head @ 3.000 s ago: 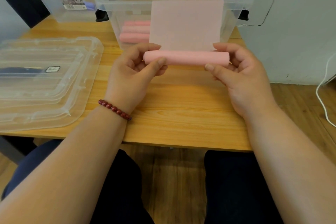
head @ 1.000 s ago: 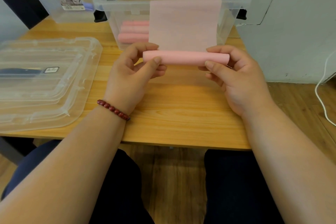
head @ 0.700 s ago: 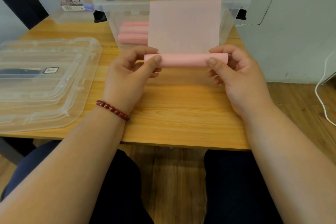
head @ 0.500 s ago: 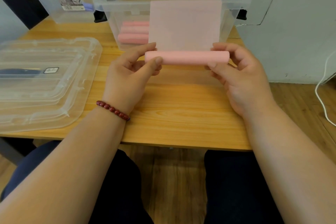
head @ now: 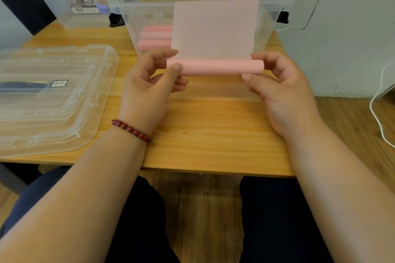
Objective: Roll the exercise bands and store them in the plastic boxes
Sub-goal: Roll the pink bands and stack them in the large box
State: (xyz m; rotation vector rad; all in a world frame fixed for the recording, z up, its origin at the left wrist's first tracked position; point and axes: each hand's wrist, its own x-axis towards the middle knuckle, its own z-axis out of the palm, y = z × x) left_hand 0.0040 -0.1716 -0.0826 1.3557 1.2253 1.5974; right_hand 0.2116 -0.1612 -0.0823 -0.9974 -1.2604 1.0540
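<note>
Head view: hands (head: 145, 94) (head: 284, 96) pinch each end of pink band (head: 214, 67)

A plain indoor room, home or small office, cannot tell which: a light wooden tabletop (head: 213, 134) against a scuffed white wall (head: 342, 38), wood-plank floor (head: 346, 117), a loose white cable (head: 371, 105), clear plastic boxes (head: 145, 6) and stacked lids (head: 49, 109).

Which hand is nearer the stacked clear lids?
Left. The left hand grips one end of the pink roll, just right of the lids; the right hand grips the other end, farther away.
</note>
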